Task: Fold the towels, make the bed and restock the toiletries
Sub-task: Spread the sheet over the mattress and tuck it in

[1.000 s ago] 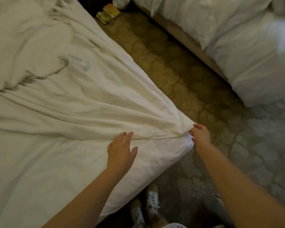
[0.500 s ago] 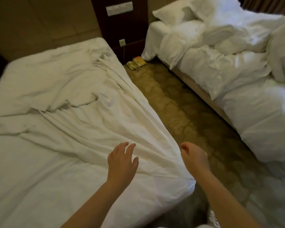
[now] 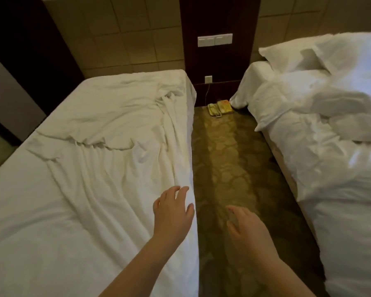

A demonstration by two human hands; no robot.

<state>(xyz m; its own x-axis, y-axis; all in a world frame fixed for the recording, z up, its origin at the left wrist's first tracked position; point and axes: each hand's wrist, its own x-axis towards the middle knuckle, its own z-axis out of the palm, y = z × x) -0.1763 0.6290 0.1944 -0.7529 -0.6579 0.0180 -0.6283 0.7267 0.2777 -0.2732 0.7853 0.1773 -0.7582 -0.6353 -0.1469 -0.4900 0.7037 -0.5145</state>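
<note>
A bed on the left carries a wrinkled white sheet (image 3: 99, 146), bunched in folds across its middle and along its right edge. My left hand (image 3: 172, 213) hovers over that right edge with fingers spread, holding nothing. My right hand (image 3: 244, 226) is out over the carpeted aisle, fingers loosely extended and empty. A second bed on the right is heaped with a rumpled white duvet (image 3: 334, 151) and pillows (image 3: 298, 54).
A patterned carpet aisle (image 3: 227, 168) runs between the two beds. A telephone (image 3: 220, 108) sits on the floor at the aisle's far end, below a dark wall panel with a switch plate (image 3: 214, 40) and a socket (image 3: 208, 79).
My right hand has let go of the sheet corner it pinched and opened over the aisle. The view has lifted from the bed corner toward the headboard wall. My left hand stayed open.
</note>
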